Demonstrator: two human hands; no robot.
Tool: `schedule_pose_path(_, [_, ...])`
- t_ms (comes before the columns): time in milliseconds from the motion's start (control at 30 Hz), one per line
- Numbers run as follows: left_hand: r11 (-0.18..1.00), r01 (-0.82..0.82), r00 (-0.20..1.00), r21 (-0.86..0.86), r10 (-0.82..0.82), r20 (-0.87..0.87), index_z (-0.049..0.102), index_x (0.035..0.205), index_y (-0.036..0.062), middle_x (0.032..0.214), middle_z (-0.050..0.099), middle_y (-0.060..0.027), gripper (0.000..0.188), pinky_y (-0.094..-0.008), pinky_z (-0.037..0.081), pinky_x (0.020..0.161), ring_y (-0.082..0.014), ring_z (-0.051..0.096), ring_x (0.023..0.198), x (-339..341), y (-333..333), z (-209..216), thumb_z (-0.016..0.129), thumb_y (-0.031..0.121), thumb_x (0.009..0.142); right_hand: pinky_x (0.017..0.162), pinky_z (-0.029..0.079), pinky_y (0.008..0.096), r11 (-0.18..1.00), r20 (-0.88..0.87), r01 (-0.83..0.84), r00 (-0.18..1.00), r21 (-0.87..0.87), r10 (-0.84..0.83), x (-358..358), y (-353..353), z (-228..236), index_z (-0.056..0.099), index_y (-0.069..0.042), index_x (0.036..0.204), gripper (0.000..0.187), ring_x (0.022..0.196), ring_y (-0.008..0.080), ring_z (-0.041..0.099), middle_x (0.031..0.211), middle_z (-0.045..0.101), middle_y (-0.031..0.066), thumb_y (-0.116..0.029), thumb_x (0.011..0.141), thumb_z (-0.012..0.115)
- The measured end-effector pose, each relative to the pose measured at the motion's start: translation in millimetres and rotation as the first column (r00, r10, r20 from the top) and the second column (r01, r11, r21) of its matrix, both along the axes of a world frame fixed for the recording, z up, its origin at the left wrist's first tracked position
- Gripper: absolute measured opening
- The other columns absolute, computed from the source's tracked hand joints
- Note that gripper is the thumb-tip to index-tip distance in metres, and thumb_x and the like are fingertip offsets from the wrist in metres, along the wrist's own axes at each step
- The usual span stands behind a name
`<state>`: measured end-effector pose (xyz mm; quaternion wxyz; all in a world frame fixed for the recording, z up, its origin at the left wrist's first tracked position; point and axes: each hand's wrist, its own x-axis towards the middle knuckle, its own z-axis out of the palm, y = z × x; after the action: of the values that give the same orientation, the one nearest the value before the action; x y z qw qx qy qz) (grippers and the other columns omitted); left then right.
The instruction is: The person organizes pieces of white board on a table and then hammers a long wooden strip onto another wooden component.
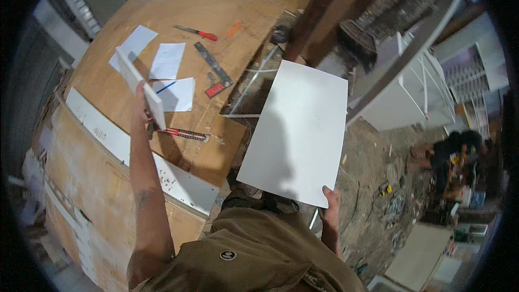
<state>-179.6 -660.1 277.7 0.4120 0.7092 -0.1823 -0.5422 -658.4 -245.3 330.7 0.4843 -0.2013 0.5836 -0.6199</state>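
My left hand (141,105) grips a narrow white board (132,78), tilted on edge over the wooden table (227,5). My right hand (331,205) is closed on the lower right corner of a larger white panel (308,124), its thumb on the face. That panel is held in front of me, beside the table's right edge. Under and beside the narrow board lie paper sheets (167,60) and a blue pen (166,87). A try square (212,64), a red-and-black hand tool (197,33) and a red item with a dark marked strip (186,134) rest on the tabletop.
A long white strip with small holes (189,189) lies along the table's near side. A brown post (319,16) and a broom-like brush (358,43) stand beyond the panel. White panels (405,94) lean at right. Debris covers the floor, and another person (451,154) crouches at far right.
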Motion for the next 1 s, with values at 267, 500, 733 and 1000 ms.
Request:
schedule_pose_path(267, [0.978,0.114,0.658,-0.176,0.058,0.751,0.044,0.130,-0.0070,0.120,0.057,-0.0229,0.092,-0.0377,0.043,0.097,-0.0314,0.055,0.112,-13.3,-62.1,-53.1,0.073,0.055,0.068,0.077,0.044,0.0326,0.949,0.090,-0.293,0.948,-0.114,0.304,-94.2,-186.6,-61.1,0.057,-0.002,0.100,0.032,0.092,0.0181,0.056,0.095,0.058,0.0068,-0.031,0.087,0.057])
schedule_pose_path(500, [0.839,0.249,0.914,-0.483,-0.039,0.403,0.047,0.133,0.0030,0.115,0.062,-0.0133,0.061,-0.0284,0.046,0.084,-0.0159,0.058,0.102,-161.8,54.2,27.5,0.066,0.035,0.084,0.084,0.043,0.0345,0.762,-0.171,-0.626,0.780,-0.167,0.603,-152.4,-346.2,-91.8,0.052,-0.004,0.111,0.032,0.095,0.0192,0.052,0.098,0.053,0.0043,-0.029,0.092,0.055])
schedule_pose_path(733, [0.690,-0.086,0.992,-0.719,0.129,0.005,0.028,0.145,0.0057,0.122,0.054,-0.0109,0.077,-0.0272,0.046,0.082,-0.0131,0.057,0.098,-294.4,145.7,76.4,0.072,0.017,0.082,0.068,0.048,0.0339,0.487,0.197,-0.823,0.446,-0.294,0.873,-82.1,-425.2,-32.4,0.057,0.002,0.108,0.030,0.079,0.0176,0.059,0.091,0.059,0.0069,-0.023,0.091,0.057])
schedule_pose_path(1000, [0.484,-0.243,0.871,-0.841,0.490,0.030,0.021,0.145,0.0041,0.129,0.046,-0.0153,0.085,-0.0293,0.049,0.083,-0.0189,0.055,0.103,-272.6,171.9,101.3,0.074,0.007,0.079,0.087,0.045,0.0338,0.355,0.411,-0.892,0.223,-0.280,0.884,-7.1,-381.6,-11.1,0.051,-0.006,0.121,0.040,0.104,0.0156,0.055,0.112,0.058,0.0033,-0.031,0.091,0.057])
